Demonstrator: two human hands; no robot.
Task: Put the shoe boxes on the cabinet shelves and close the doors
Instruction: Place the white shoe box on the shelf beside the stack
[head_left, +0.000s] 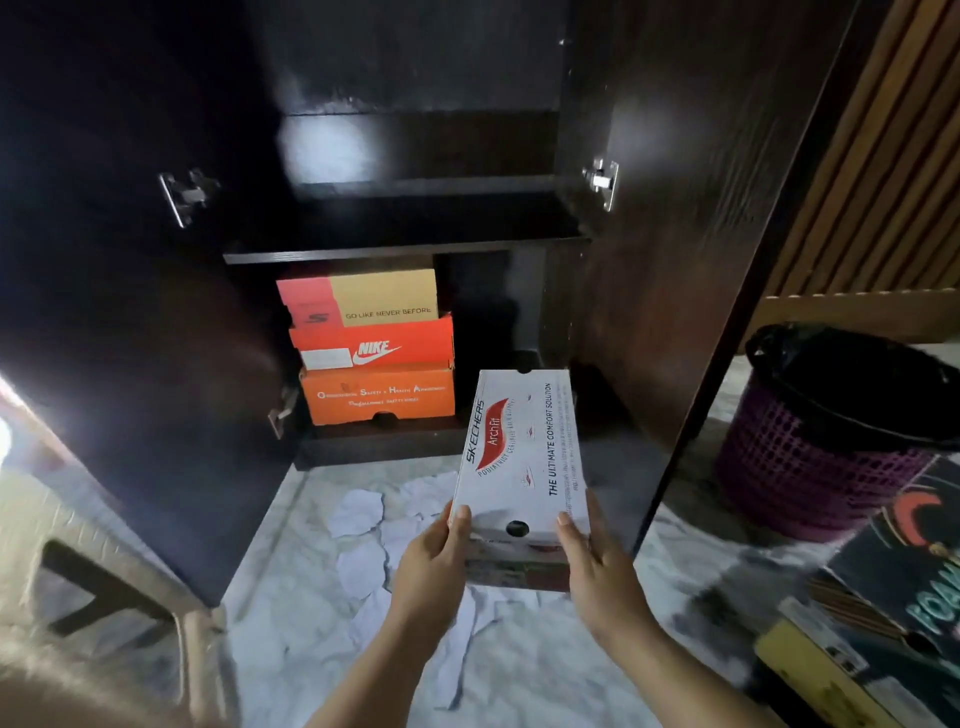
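Now, white box: a white Skechers shoe box (519, 467) is held up off the floor in front of the open cabinet, its long side running from near to far, lid up, far end just short of the bottom compartment.
Left hand: the left hand (434, 558) grips the near left corner of the white box, thumb on the lid, fingers curled underneath.
Right hand: the right hand (597, 561) holds the near right corner, thumb lying on the lid, the other fingers wrapped down the side.
Stack: three boxes sit piled at the left of the bottom compartment — a tan and red box (358, 297) on top, a red Nike box (371, 344) under it, an orange box (378, 396) at the bottom.
Cabinet: dark cabinet (405, 249), upper shelf (415, 218) above the stack.
Doors: left door (130, 322) and right door (675, 260) both swung wide open.
Floor: crumpled white paper (358, 512) lies on the marble floor (519, 665) below the held box.
Right side: a purple basket (810, 467) with a black liner stands near the right door; dark printed boxes (893, 587) lie nearer, at the right edge.
Left side: part of a beige stool (119, 587) shows at the near left.
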